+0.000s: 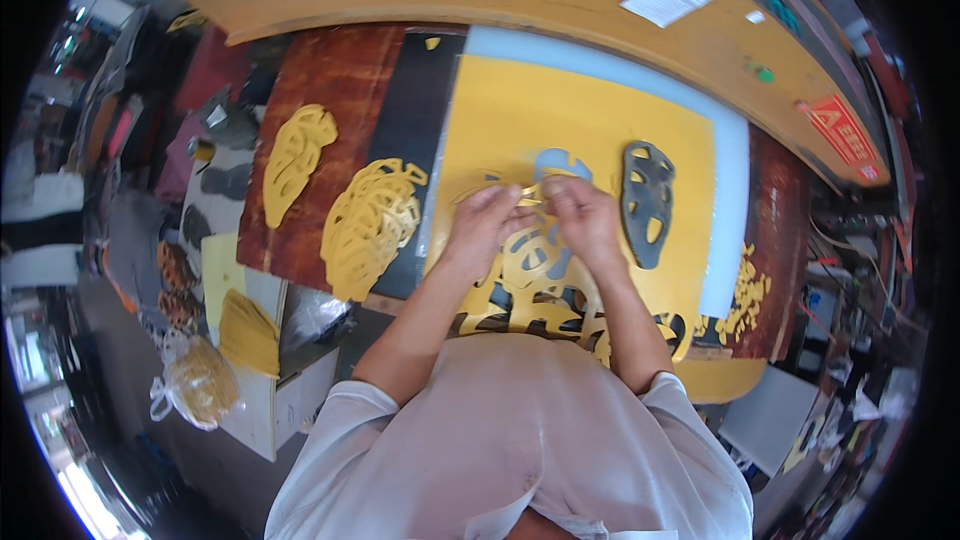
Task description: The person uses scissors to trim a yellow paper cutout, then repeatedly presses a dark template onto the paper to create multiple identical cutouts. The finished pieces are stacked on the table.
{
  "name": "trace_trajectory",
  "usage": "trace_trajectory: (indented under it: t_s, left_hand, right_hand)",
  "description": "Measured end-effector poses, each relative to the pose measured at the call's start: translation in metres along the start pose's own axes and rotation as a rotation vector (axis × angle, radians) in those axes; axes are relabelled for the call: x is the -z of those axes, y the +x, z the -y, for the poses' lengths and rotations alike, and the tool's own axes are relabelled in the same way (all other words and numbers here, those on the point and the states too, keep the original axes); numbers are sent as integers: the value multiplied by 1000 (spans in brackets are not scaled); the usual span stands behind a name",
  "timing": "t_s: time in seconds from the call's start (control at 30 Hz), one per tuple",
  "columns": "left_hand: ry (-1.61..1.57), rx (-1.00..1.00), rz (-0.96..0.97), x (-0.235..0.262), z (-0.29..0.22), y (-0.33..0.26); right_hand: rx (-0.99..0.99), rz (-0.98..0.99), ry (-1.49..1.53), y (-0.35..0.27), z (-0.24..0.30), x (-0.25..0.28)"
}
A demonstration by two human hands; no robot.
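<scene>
Close together over the yellow sheet (590, 105), my left hand (482, 227) and my right hand (585, 218) pinch a small part of a yellow cut piece (530, 194) between their fingertips. Below the fingers lies or hangs a yellow sole-shaped piece with cut-out holes (530, 262); whether it joins the pinched part, I cannot tell. To the right of my right hand, a dark sole-shaped cutting die (648, 208) with several openings rests on the sheet. A pile of yellow cut-out pieces (368, 230) sits left of my left hand.
Across the far side runs the machine's wide orange beam (560, 2). More yellow cut pieces (297, 162) lie on the brown board at left, small yellow scraps (748, 298) at right. Cut remnants (535, 312) line the near edge. A filled plastic bag (200, 385) is at lower left.
</scene>
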State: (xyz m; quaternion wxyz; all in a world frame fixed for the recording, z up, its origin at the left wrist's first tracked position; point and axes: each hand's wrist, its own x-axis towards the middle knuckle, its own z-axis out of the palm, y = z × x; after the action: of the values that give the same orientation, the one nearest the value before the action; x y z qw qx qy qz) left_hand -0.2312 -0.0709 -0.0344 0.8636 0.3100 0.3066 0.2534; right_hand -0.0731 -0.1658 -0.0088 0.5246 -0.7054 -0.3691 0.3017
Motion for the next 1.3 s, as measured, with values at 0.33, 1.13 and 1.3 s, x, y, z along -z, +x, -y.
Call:
trace_trajectory:
  t_s: [0.33, 1.13, 1.3]
  left_hand:
    - [69, -40, -154, -17, -8, 22]
    - [933, -433, -49, -32, -4, 3]
    - [684, -541, -111, 5, -96, -31]
  right_hand:
    - [143, 107, -313, 1, 15, 11]
    - [-420, -48, 180, -26, -107, 50]
    - [-403, -79, 172, -28, -112, 51]
